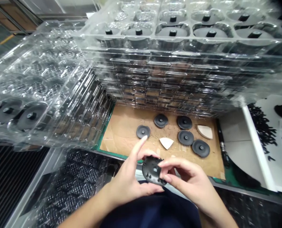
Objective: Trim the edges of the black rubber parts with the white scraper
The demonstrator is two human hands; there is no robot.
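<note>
Dark navy cloth (152, 210) filled the bottom edge, just below two bare hands. The left hand (128, 179) gripped a black, rounded plastic part with small raised pegs (150, 167) – thumb along its lower edge, fingers behind the upper – while its index finger stuck out towards a grey disc. The right hand (188, 174) brought thumb and fingertips close together over the part's right side; whether they pinched some small piece, I could not tell. The part hung before the near edge of a tan cardboard sheet (122, 142). On that sheet lay five dark grey round discs with central stubs (185, 137) and two pale, rounded-triangular pieces (166, 143). Behind rose a tall stack of clear plastic trays (159, 76), dark discs in its top cups.
</note>
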